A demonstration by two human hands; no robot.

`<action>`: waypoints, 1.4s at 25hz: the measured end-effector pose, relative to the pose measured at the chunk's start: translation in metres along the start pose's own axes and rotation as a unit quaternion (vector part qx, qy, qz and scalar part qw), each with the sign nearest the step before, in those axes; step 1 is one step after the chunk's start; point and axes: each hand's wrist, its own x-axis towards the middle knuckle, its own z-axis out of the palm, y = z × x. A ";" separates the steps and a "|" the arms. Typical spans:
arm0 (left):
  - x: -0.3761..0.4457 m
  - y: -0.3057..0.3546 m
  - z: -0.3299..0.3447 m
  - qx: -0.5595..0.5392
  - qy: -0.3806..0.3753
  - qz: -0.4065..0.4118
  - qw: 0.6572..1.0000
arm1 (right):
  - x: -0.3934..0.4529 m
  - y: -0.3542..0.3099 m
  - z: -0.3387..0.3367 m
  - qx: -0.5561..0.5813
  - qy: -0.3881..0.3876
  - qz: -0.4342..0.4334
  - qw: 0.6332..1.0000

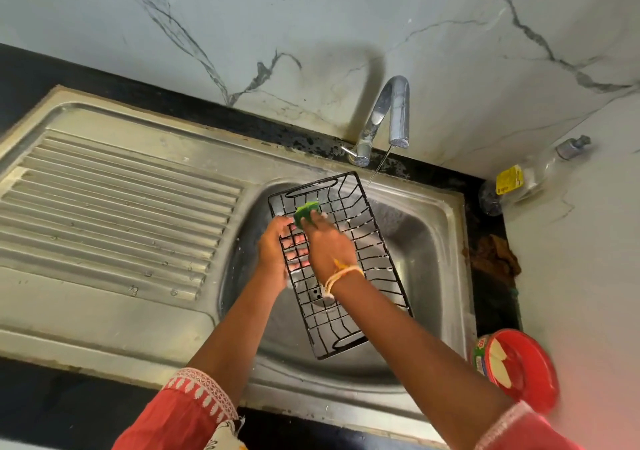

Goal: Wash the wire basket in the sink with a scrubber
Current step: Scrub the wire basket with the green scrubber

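Basket was black wire, rectangular, held tilted over the sink bowl, long axis running from near the tap down toward the person. Left hand was under/behind the basket's left long edge, fingers showing through the grid and curled around the wires, so it gripped the basket. Right hand was on top of the grid, fingers pinching a green scrubber and pressing it against the wires near the basket's far left corner. Right wrist had a pale thread band. Both arms wore red sleeves with white trim pushed up to the elbows. A thin stream of water fell from the tap spout and landed by the basket's far right corner; whether it touched the wire I couldn't tell. Sink was stainless, with a ribbed drainboard to the left of the bowl, some droplets on it. Drain was visible through the grid, below the right wrist. Sink was set into a dark table against a white marbled wall. On the table right of the sink: a clear bottle with a yellow label and pump top lying tilted against the wall, a brown rag near the sink's right rim, and a red round tub at the near right corner, close to the right forearm.
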 end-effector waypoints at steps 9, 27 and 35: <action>-0.004 0.003 -0.008 -0.019 0.053 -0.023 0.998 | -0.050 0.012 -0.015 -0.070 -0.116 0.087 0.987; -0.003 -0.004 -0.015 -0.094 0.073 -0.028 0.993 | -0.083 -0.004 0.000 -0.085 -0.266 0.020 0.960; 0.015 -0.004 -0.024 -0.109 0.127 -0.198 0.966 | -0.102 0.017 -0.021 0.082 0.071 -0.078 0.991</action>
